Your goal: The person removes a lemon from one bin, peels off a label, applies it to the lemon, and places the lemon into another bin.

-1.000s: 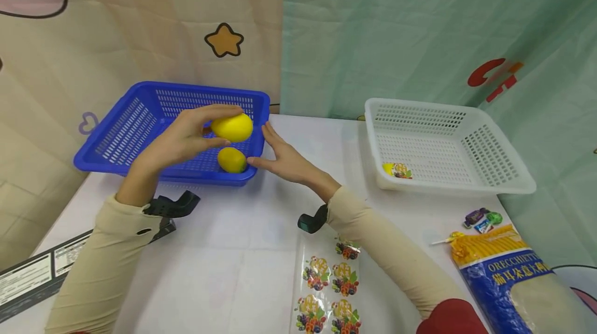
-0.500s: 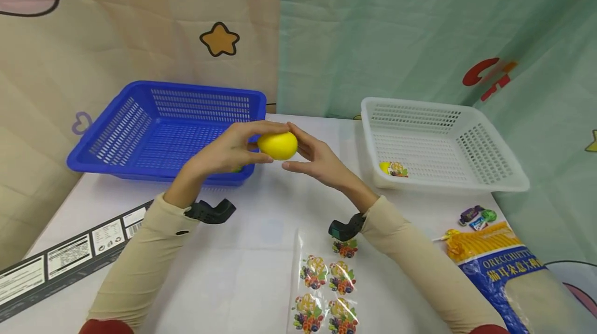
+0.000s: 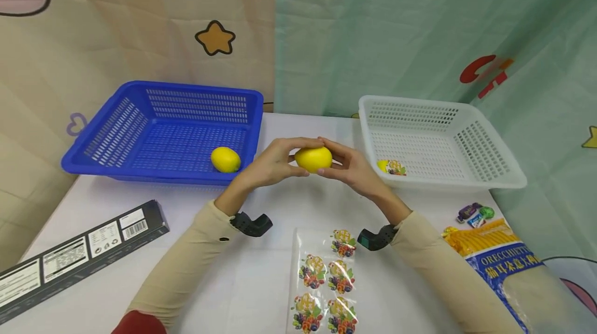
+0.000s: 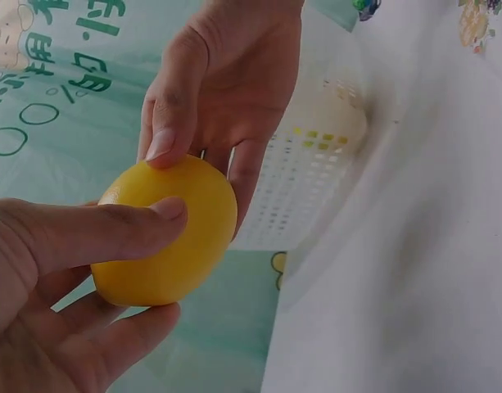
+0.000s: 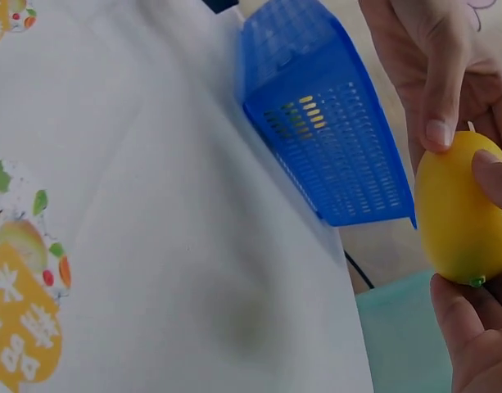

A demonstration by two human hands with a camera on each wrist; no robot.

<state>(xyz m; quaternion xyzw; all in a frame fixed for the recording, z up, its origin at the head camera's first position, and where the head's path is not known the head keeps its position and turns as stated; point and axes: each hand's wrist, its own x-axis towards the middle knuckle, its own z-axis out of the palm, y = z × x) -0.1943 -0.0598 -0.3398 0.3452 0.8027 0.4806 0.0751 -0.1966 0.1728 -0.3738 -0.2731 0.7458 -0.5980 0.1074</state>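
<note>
Both my hands hold one yellow lemon (image 3: 313, 159) above the white table, between the two baskets. My left hand (image 3: 274, 164) grips its left end, thumb on the near side. From the other end my right hand (image 3: 358, 172) pinches it between thumb and fingers. In the left wrist view both thumbs lie on the lemon's smooth skin (image 4: 185, 254). The right wrist view shows its green stem end (image 5: 477, 281). A second lemon (image 3: 226, 159) lies in the blue basket (image 3: 154, 174), near its front right corner.
At the right stands a white basket (image 3: 448, 184), with a fruit sticker (image 3: 396, 168) beside something yellow inside. A sheet of fruit stickers (image 3: 324, 282) lies in front of me. A long black box (image 3: 93, 248) is at left; wrapped candies (image 3: 475, 214) and an orecchiette bag (image 3: 503, 272) are at right.
My left hand has carried the lemon from over the blue basket rightward and closer to me. My right hand has left the basket's edge and now grips the lemon too.
</note>
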